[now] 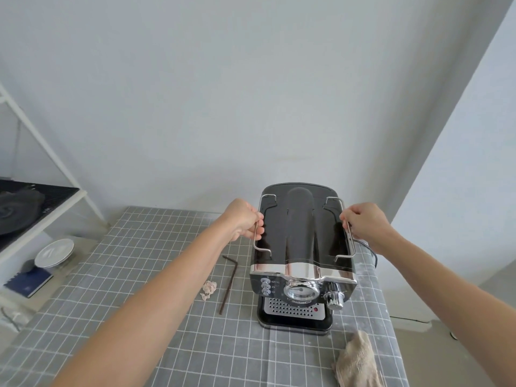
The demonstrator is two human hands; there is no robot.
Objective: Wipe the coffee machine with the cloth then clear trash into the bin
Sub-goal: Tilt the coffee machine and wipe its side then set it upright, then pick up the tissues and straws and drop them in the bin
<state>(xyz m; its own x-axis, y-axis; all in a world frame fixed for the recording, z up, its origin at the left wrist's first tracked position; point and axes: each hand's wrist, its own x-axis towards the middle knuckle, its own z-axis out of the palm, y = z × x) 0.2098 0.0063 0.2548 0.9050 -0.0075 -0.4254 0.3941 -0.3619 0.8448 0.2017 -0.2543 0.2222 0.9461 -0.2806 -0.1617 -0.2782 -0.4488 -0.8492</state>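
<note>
Coffee machine (pixel 303 255): black body, chrome front band, upright on the grey checked tablecloth (pixel 139 275) near the back wall, its drip tray facing me. Wire rails run along both edges of its top.

Left hand (pixel 244 223): fingers curled closed around the left wire rail (pixel 258 233). Right hand (pixel 363 223): fingers pinched shut on the right wire rail (pixel 349 233). I grip both sides at once, I judge, to steady or shift the machine squarely before wiping; neither hand carries the cloth.

Cloth (pixel 357 361): beige, crumpled, lying on the table just in front and to the right of the machine, within easy reach of my right hand.

Crumpled paper scrap (pixel 209 289): trash, left of the machine, apart from it.

Bent metal rod (pixel 229 283): thin, rusty-brown, lying between the scrap and the machine.

Bin: not in view.

Wiping not yet begun, by my reading; trash uncleared.
</note>
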